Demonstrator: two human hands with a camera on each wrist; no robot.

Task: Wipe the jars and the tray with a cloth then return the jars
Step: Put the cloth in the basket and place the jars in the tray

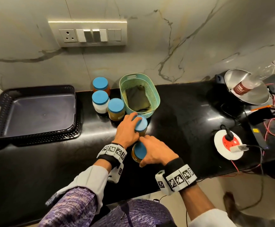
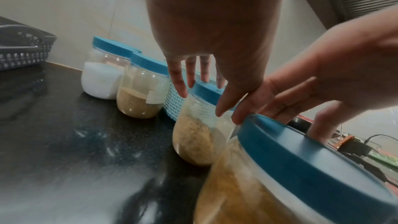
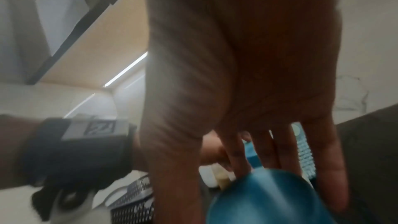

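Observation:
On the black counter my left hand (image 1: 129, 128) reaches down over the blue lid of a jar (image 1: 142, 126) of tan powder, fingers and thumb set round the lid's rim (image 2: 206, 91). Just in front, my right hand (image 1: 154, 153) grips the lid of a second jar (image 1: 139, 153), which leans toward me (image 2: 301, 159). Three more blue-lidded jars (image 1: 116, 107) stand behind, between the dark tray (image 1: 35, 110), which holds nothing, and a teal basket (image 1: 156, 95). A folded dark cloth (image 1: 137, 98) lies in the basket. The right wrist view shows my palm (image 3: 247, 74) over a blue lid (image 3: 269, 197).
A steel pot (image 1: 246, 87) with a plastic bottle lying in it sits at the back right. A round white and red extension socket (image 1: 228, 143) and loose red and black wires lie on the right. The counter's front edge runs just below my wrists.

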